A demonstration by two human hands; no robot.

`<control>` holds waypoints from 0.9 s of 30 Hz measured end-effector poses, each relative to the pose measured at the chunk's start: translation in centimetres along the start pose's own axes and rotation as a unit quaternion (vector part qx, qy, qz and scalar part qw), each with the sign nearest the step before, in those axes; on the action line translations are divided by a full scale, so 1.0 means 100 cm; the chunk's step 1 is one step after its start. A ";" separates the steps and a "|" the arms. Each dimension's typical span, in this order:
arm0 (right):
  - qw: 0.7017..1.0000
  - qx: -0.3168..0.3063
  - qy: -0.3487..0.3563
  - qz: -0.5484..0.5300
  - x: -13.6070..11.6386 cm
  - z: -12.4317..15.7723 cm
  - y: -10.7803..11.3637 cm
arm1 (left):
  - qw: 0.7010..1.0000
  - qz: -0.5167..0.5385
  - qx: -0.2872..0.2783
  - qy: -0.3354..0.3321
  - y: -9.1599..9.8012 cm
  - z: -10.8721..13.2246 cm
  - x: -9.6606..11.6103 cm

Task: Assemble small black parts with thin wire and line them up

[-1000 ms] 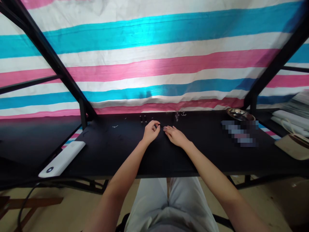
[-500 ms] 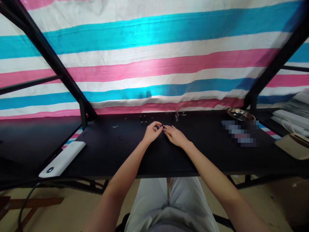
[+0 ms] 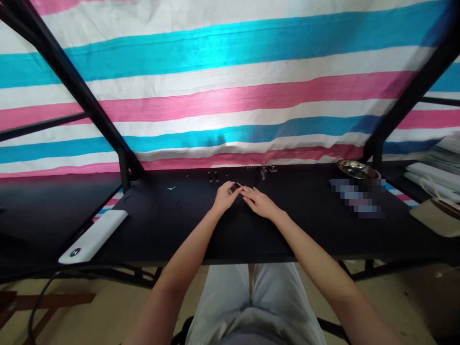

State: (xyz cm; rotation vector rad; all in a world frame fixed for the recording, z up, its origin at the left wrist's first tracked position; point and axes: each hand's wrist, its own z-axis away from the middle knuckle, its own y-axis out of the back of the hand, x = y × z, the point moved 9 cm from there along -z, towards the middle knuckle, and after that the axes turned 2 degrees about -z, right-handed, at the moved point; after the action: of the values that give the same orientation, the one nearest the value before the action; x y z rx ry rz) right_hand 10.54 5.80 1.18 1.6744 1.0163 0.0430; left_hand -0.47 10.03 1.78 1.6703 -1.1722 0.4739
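Over the middle of the black table, my left hand [image 3: 225, 197] is closed in a pinch on a small dark piece [image 3: 235, 184]. A reddish spot shows beside that piece; its kind is too small to make out. My right hand [image 3: 260, 201] meets it from the right, fingers together and fingertips against the piece and the left fingers. What lies under those fingertips is partly hidden. Just beyond the hands, two small dark cylinders with light ends [image 3: 213, 177] stand side by side. Farther right lies a cluster of small greyish parts [image 3: 263, 173].
White bits [image 3: 273, 168] and a thin white scrap [image 3: 171, 188] lie on the black table [image 3: 151, 235]. A white power strip-like bar [image 3: 94, 237] rests at the left edge. At the right are a shiny metal bowl [image 3: 357, 170] and a blurred-out item. Black frame posts flank the table.
The small dark piece has turned between my fingers, and a reddish spot now shows. My right fingertips have shifted slightly left, closer to my left hand.
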 end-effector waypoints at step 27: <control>1.000 0.001 -0.027 -0.014 0.017 0.002 0.001 | 0.899 -0.364 -0.019 0.242 0.016 -0.039 -0.058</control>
State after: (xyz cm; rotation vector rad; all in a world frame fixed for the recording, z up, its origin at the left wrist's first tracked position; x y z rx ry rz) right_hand 11.80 6.68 0.45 1.6546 1.0002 -0.0212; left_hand -3.63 16.13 -0.17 1.6809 -0.1515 0.3452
